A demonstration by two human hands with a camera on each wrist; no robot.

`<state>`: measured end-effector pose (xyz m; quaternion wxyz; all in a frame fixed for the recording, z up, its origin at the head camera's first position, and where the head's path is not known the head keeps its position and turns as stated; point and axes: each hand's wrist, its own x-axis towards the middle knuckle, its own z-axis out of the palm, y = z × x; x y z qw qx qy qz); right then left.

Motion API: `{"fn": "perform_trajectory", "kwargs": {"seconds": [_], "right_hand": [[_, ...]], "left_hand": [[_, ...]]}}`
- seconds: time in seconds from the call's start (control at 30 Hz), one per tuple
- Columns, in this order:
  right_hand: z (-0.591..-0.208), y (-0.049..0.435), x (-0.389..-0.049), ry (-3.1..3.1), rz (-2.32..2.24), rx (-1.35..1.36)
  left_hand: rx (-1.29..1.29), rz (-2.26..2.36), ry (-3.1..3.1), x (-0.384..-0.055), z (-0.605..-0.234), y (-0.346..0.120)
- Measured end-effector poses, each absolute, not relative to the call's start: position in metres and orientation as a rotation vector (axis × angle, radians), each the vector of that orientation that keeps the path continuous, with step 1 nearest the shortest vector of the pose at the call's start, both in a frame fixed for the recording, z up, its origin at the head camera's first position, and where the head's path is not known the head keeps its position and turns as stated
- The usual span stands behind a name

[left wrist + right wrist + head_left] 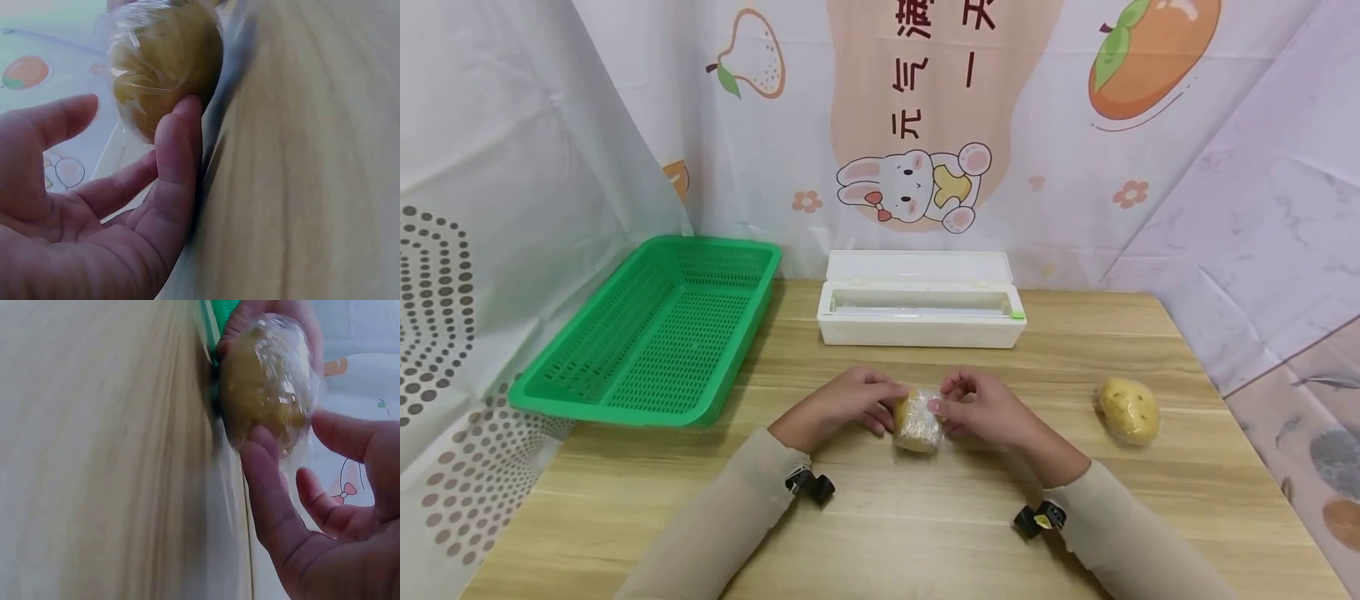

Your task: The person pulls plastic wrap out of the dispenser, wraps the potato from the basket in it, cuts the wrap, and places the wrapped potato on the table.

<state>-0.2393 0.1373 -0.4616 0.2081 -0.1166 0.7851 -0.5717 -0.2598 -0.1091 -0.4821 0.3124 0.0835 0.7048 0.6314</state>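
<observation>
A potato point(917, 423) in shiny cling film stands on the wooden table between both hands. My left hand point(859, 400) is at its left side. In the left wrist view, the fingertips point(187, 107) touch the wrapped potato point(181, 56) low down, while the thumb stands apart from it. From the right, my right hand point(988, 408) pinches the potato and its film. The right wrist view has the thumb on one side of the potato point(250, 394) and the fingertips point(262, 439) against its lower part.
A white cling film box point(917, 333) with its lid raised stands behind the hands. Another wrapped potato point(1129, 411) lies at the right. The green plastic basket point(722, 383) is at the back left, by a printed curtain point(760, 167).
</observation>
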Motion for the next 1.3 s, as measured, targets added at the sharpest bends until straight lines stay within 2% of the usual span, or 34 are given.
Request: {"fn": "perform_trajectory", "kwargs": {"seconds": [0.53,0.87,1.13,1.3], "right_hand": [[-0.451,0.135,-0.237,2.404,-1.641,-0.278],[-0.451,0.130,-0.235,2.286,-1.604,-0.307],[-0.451,0.126,-0.230,2.294,-1.509,-0.343],[-0.460,0.129,-0.237,2.166,-1.614,-0.235]], "left_hand": [[0.164,1.874,1.703,-0.265,-0.472,-0.118],[0.193,1.735,2.064,-0.259,-0.465,-0.111],[0.319,1.609,2.346,-0.251,-0.461,-0.103],[0.147,1.755,2.220,-0.254,-0.459,-0.105]]}}
